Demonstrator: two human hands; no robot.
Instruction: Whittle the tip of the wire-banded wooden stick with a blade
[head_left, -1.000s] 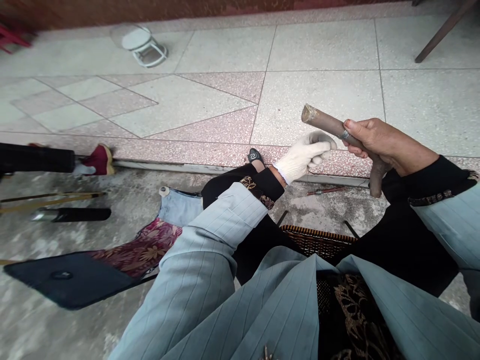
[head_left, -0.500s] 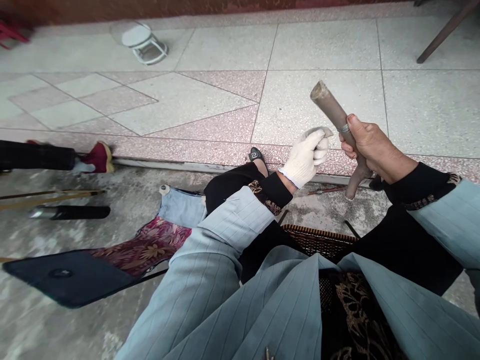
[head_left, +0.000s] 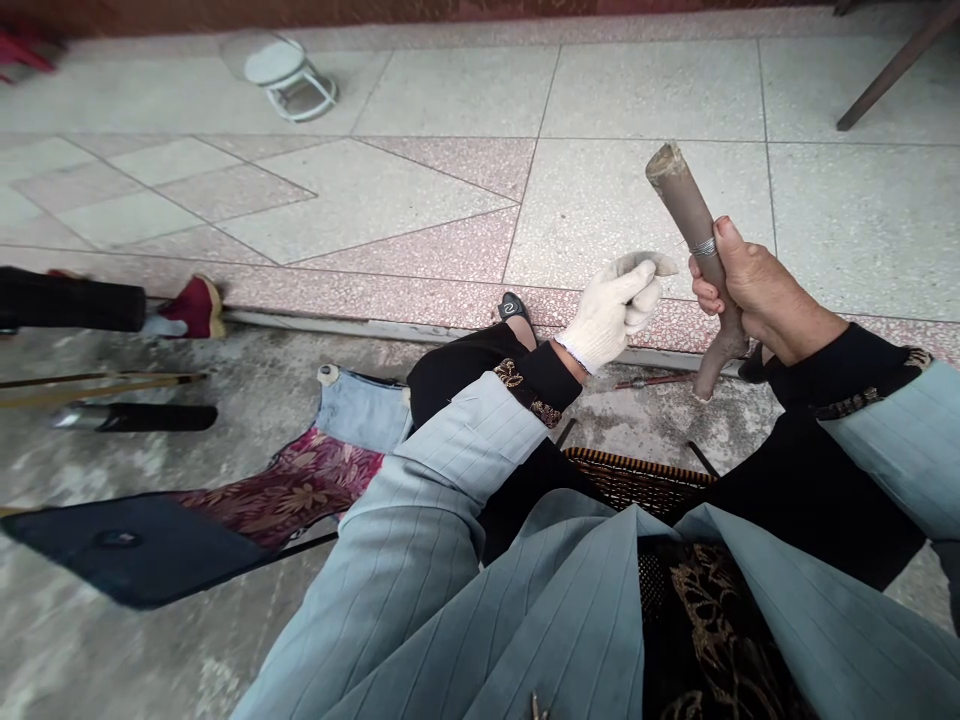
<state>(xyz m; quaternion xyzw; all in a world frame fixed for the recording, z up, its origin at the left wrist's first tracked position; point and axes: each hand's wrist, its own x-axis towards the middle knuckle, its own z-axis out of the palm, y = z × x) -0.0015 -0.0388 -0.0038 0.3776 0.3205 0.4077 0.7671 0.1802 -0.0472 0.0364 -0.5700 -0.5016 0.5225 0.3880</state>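
My right hand (head_left: pixel 757 285), bare, is wrapped round a thick brown wooden stick (head_left: pixel 686 205). The stick slants upward with its cut end at the top; its thinner, bent lower end (head_left: pixel 720 362) comes out below the hand. Thin wire (head_left: pixel 703 247) is wound round the stick just above my fingers. My left hand (head_left: pixel 609 312) wears a white knitted glove and is closed in a pinch. A small grey, curved, flat piece (head_left: pixel 651 263) shows at its fingertips, its kind unclear. That piece points toward the stick, with a narrow gap between them.
A woven basket or seat edge (head_left: pixel 637 480) lies between my knees. To the left are a low cloth chair (head_left: pixel 292 490), a black cylinder (head_left: pixel 161 418) and another person's foot in a red shoe (head_left: pixel 196 308). A white stool (head_left: pixel 289 75) stands on the tiled step.
My right hand and the stick have shifted slightly right and up. The grey piece in my left hand now shows more fully.
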